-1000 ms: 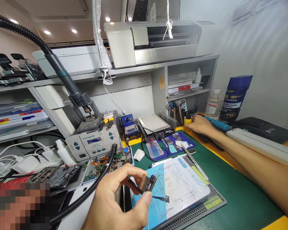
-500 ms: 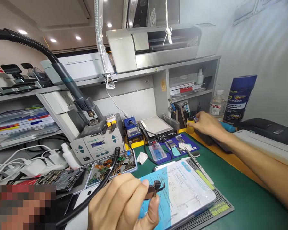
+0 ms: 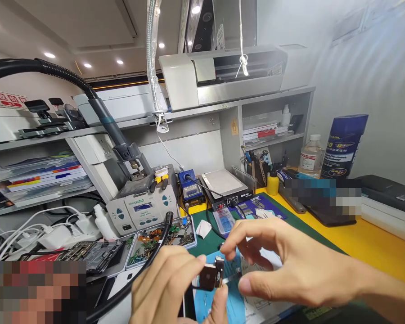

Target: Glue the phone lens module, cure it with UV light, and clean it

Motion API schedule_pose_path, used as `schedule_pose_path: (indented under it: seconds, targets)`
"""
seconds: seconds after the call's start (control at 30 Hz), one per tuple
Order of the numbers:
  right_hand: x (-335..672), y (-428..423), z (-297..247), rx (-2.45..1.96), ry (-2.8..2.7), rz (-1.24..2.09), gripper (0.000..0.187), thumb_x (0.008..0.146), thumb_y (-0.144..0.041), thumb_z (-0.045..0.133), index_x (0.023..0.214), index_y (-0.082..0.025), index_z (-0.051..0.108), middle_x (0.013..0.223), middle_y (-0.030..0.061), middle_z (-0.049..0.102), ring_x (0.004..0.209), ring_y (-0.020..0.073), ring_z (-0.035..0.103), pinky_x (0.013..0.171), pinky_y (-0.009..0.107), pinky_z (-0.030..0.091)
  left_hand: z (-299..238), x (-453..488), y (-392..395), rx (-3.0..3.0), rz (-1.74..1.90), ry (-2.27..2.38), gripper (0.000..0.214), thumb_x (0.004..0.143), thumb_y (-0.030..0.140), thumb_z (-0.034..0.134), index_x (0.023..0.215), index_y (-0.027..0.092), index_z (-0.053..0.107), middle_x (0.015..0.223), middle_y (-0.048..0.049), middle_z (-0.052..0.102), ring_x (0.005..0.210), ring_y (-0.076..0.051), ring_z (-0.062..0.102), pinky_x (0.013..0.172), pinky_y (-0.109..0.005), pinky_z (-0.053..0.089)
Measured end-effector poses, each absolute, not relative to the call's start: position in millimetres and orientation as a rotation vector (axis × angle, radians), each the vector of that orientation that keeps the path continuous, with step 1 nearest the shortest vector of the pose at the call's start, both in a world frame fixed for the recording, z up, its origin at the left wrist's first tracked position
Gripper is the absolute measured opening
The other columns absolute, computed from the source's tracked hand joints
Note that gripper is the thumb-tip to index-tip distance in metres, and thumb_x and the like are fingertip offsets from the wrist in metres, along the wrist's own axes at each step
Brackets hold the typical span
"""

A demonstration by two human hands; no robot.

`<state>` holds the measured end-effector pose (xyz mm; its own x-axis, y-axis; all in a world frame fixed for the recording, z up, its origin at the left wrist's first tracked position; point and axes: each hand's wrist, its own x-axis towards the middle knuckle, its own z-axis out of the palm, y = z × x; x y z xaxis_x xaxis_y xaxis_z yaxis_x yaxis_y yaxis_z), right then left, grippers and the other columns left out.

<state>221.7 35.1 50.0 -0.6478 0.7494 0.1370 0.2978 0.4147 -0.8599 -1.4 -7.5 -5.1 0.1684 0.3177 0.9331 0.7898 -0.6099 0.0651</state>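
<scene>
My left hand (image 3: pixel 175 288) is closed in a pinch on a small dark camera-like module with a flex cable (image 3: pixel 211 274), held above a light blue printed sheet (image 3: pixel 229 297). My right hand (image 3: pixel 283 265) hovers just to the right of the module, index finger and thumb curved toward it, fingers apart and holding nothing. Whether a fingertip touches the module I cannot tell.
A green mat (image 3: pixel 209 243) covers the yellow bench (image 3: pixel 371 243). Behind stand a hot-air station (image 3: pixel 141 209) with a black hose (image 3: pixel 87 94), a tray of small parts (image 3: pixel 162 238), a heating plate (image 3: pixel 224 184), a yellow bottle (image 3: pixel 272 183), a clear bottle (image 3: pixel 309 157) and a blue can (image 3: pixel 342 146).
My right hand left the yellow bottle at the back right and came in close beside the module. My left hand raised the module slightly and turned it; the camera tilted up.
</scene>
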Motion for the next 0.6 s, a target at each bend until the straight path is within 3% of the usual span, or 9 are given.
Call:
schedule_pose_path:
  seconds: [0.13, 0.27, 0.6]
  targets:
    - [215.8, 32.4, 40.3, -0.948, -2.088, 1.199, 0.033, 0.08, -0.038, 0.073, 0.11, -0.025, 0.069, 0.096, 0.0041, 0.066, 0.081, 0.0183, 0.057, 0.071, 0.03, 0.05, -5.5, 6.3, -6.0, -2.307, -1.791, -1.283, 0.021, 0.078, 0.017, 0.065, 0.097, 0.024, 0.06, 0.075, 0.002, 0.059, 0.066, -0.014, 0.058, 0.06, -0.027, 0.049]
    - [218.0, 30.6, 37.3, -0.828, -2.036, 1.108, 0.028, 0.086, -0.035, 0.066, 0.112, -0.027, 0.068, 0.107, 0.0052, 0.068, 0.088, 0.0207, 0.06, 0.072, 0.031, 0.051, -2.3, 8.7, -10.3, -2.369, -2.055, -1.592, 0.01, 0.079, 0.022, 0.063, 0.089, 0.024, 0.066, 0.078, 0.0028, 0.065, 0.073, -0.014, 0.063, 0.063, -0.022, 0.05]
    - [225.6, 30.4, 41.7, -0.77, -2.171, 1.121, 0.029, 0.091, -0.027, 0.054, 0.117, -0.032, 0.066, 0.108, 0.0035, 0.063, 0.092, 0.0219, 0.057, 0.084, 0.038, 0.047, 2.6, 8.2, -12.8, -2.462, -2.16, -2.017, 0.017, 0.072, 0.033, 0.064, 0.081, 0.021, 0.07, 0.079, -0.0013, 0.066, 0.071, -0.017, 0.062, 0.066, -0.026, 0.051]
